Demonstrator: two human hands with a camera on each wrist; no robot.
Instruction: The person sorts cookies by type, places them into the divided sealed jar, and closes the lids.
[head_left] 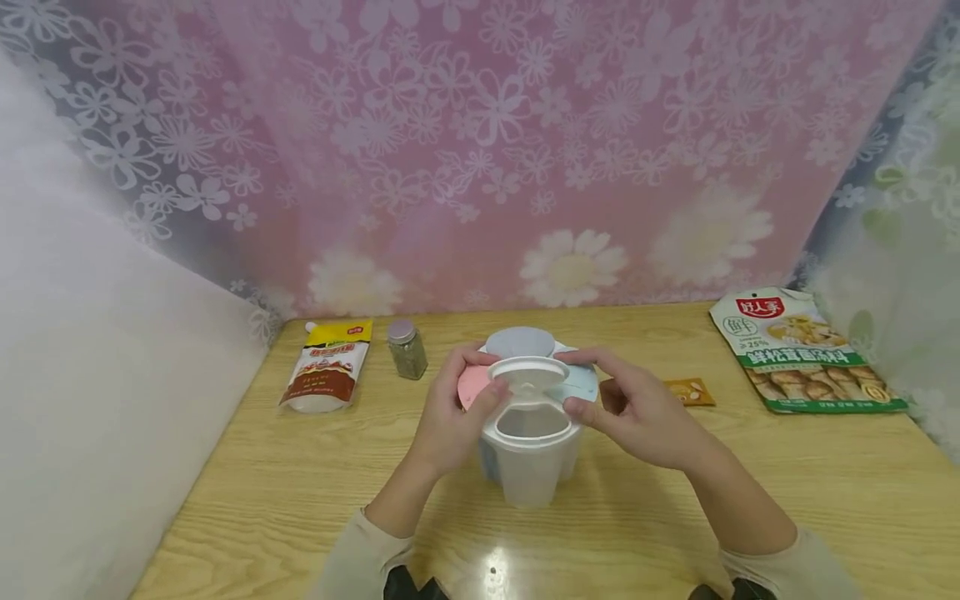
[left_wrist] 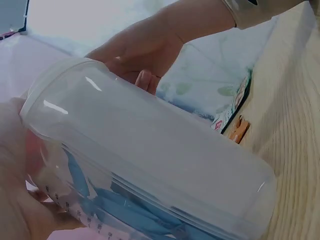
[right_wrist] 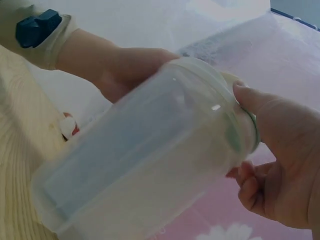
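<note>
A clear plastic canister with several compartments [head_left: 528,475] stands upright on the table, its top made of coloured flip lids. Its white front lid [head_left: 528,372] is raised, and the opening below it shows. On the pink-lid side, my left hand [head_left: 448,417] grips the rim, fingers behind and thumb by the raised lid. Opposite, my right hand [head_left: 651,421] holds the rim at the light blue lid [head_left: 576,383], thumb in front. In the left wrist view, something blue [left_wrist: 130,207] shows through the wall of a compartment with printed markings. The front compartment [left_wrist: 165,140] looks empty.
At the back left are a yellow-and-brown pouch [head_left: 327,367] and a small spice jar [head_left: 407,350]. A small orange packet [head_left: 690,392] lies beyond my right hand. A large mushroom seasoning bag [head_left: 810,350] lies at the right. Floral cloth [head_left: 480,167] hangs behind the wooden table [head_left: 300,500].
</note>
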